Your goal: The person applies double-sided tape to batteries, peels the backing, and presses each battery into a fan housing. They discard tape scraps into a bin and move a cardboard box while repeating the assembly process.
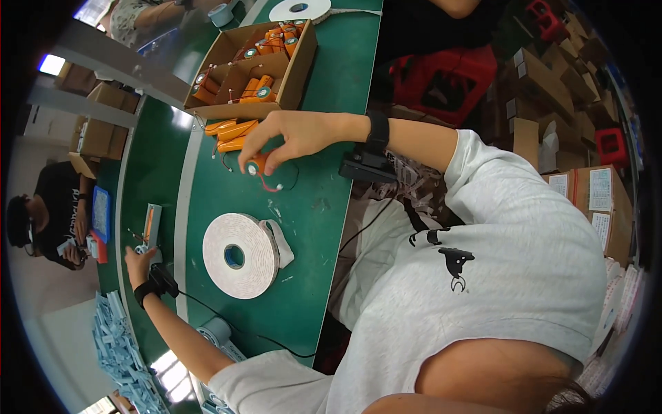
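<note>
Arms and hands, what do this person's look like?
The left hand and right hand have no gloves. Each wears a black wrist strap with a boxy black device and black cable. The sleeves are short and pale grey.

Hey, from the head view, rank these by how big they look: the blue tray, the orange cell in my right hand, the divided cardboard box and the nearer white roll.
1. Divided cardboard box
2. Nearer white roll
3. Blue tray
4. Orange cell in your right hand
</note>
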`<action>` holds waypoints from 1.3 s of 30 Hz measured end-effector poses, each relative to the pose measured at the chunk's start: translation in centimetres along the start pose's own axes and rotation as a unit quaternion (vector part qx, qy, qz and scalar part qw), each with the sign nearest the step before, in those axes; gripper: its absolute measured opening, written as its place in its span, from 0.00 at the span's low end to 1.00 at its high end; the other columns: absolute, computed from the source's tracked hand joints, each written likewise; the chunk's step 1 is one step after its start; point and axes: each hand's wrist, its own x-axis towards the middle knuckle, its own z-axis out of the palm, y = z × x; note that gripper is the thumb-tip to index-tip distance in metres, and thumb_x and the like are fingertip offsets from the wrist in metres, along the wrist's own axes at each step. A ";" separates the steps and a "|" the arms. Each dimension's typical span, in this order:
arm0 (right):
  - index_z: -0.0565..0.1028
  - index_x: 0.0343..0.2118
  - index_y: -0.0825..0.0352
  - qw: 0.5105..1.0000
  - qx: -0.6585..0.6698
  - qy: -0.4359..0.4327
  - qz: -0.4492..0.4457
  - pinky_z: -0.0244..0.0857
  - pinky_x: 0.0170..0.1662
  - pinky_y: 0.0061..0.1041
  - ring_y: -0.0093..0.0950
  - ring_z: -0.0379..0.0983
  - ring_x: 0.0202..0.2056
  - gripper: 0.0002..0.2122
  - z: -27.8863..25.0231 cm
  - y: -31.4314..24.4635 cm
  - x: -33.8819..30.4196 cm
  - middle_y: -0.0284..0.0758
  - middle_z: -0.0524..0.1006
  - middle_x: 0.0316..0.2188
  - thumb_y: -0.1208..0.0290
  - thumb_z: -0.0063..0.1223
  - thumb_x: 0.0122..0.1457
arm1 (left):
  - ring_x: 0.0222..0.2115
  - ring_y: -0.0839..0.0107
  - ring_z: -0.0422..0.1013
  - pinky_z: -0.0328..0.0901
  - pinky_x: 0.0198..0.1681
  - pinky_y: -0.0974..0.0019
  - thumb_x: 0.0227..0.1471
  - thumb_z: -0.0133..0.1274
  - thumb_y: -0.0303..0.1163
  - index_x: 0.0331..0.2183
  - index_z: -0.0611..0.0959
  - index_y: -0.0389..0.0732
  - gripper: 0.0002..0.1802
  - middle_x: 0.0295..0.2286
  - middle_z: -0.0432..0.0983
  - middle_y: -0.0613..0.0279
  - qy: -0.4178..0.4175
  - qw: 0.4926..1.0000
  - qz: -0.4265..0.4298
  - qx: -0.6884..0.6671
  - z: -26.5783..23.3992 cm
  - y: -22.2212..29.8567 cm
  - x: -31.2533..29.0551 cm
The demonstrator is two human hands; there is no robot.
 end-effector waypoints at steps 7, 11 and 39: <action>0.66 0.47 0.69 0.769 0.561 0.202 0.233 0.64 0.39 0.25 0.26 0.70 0.34 0.16 2.0 -1.1 -3.0 0.36 0.72 0.36 0.66 0.41 0.57 | 0.45 0.50 0.57 0.53 0.48 0.54 0.28 0.64 0.42 0.45 0.65 0.32 0.43 0.43 0.62 0.47 -0.120 0.914 0.387 -0.006 -6.7 21.8 -20.7; 0.64 0.47 0.72 0.697 0.653 0.051 0.291 0.65 0.37 0.23 0.26 0.70 0.34 0.22 3.0 -3.6 -4.1 0.38 0.71 0.36 0.57 0.36 0.58 | 0.44 0.52 0.56 0.51 0.47 0.55 0.24 0.66 0.44 0.42 0.66 0.32 0.44 0.41 0.63 0.49 -0.056 0.967 0.246 0.034 -2.6 23.7 -26.0; 0.71 0.30 0.73 0.971 0.185 0.065 0.139 0.58 0.23 0.18 0.17 0.65 0.20 0.12 5.5 -7.5 0.9 0.31 0.72 0.19 0.68 0.53 0.49 | 0.45 0.50 0.57 0.55 0.45 0.54 0.26 0.66 0.35 0.49 0.59 0.29 0.50 0.41 0.60 0.45 0.256 0.942 -0.076 -0.201 -2.4 20.7 -26.8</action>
